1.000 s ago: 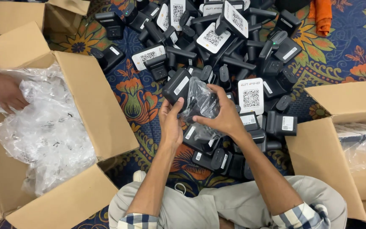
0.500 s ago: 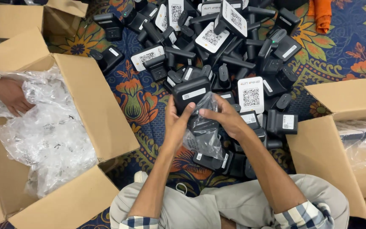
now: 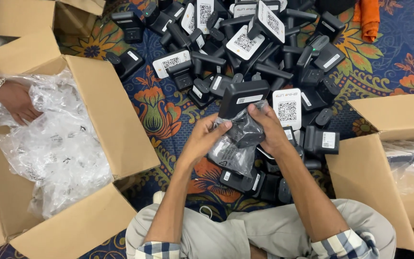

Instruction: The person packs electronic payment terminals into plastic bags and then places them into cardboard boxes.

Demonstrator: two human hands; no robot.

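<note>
A black boxy device (image 3: 243, 97) with a white label stands half out of a clear plastic bag (image 3: 231, 151) above my lap. My left hand (image 3: 201, 139) grips the bag's left side, thumb against the black part inside. My right hand (image 3: 267, 128) holds the bag and device from the right, fingertips at the bag's mouth. Both hands hover over a pile of black devices (image 3: 245, 52) strewn across the patterned carpet (image 3: 156, 108).
A large cardboard box (image 3: 104, 115) on the left holds crumpled clear bags (image 3: 58, 148); another person's hand (image 3: 17, 100) with a bangle reaches into it. A second cardboard box (image 3: 374, 168) stands at the right. An orange cloth (image 3: 369, 17) lies top right.
The device was down inside the bag, pressed between my hands. It now sticks upward out of the bag's mouth, and my hands have shifted slightly lower on the bag.
</note>
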